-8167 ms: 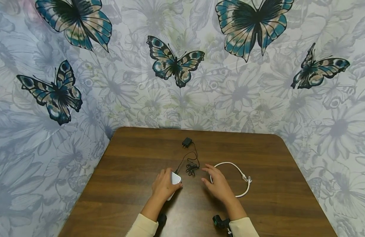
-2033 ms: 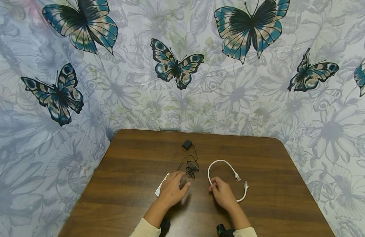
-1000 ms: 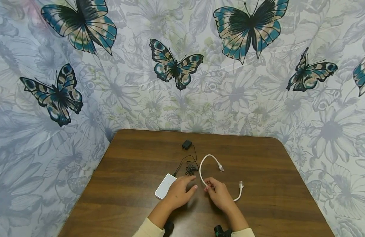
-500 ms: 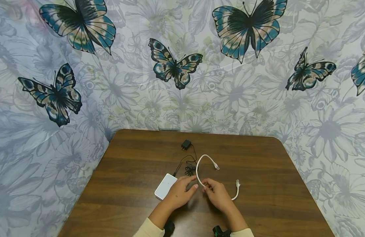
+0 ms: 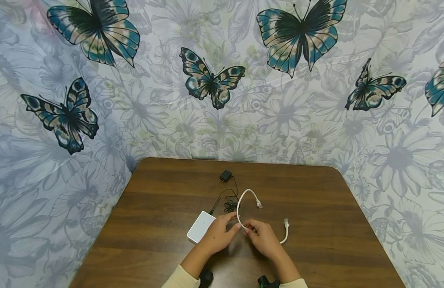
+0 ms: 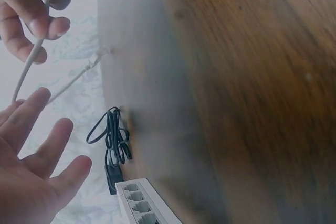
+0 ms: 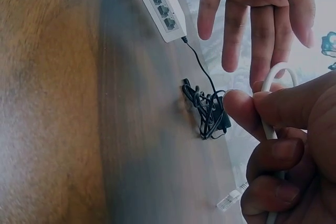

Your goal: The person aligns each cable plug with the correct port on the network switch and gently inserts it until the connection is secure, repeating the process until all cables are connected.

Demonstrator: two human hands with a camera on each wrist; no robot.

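My right hand (image 5: 264, 240) pinches a white Ethernet cable (image 5: 238, 206) between thumb and fingers, raised above the table. In the right wrist view the cable (image 7: 270, 127) bends over the index finger and runs down through the curled fingers. One clear plug (image 5: 259, 204) points away to the right; the other plug (image 5: 286, 222) is beyond the right hand. My left hand (image 5: 219, 237) has its fingers spread, fingertips right at the cable's loop. Left of it lies a white network switch (image 5: 200, 227), partly hidden by that hand. A row of ports (image 7: 160, 4) shows along its side.
A thin black power cord (image 5: 230, 206), bundled in the middle, runs from the switch to a black adapter (image 5: 225, 176) farther back. All of it lies on a brown wooden table (image 5: 164, 192), before a butterfly-patterned wall hanging (image 5: 135, 100).
The left hand, earlier gripping the switch, has let go and moved right. The right hand has taken hold of the cable from the table and brought it left toward the left hand.
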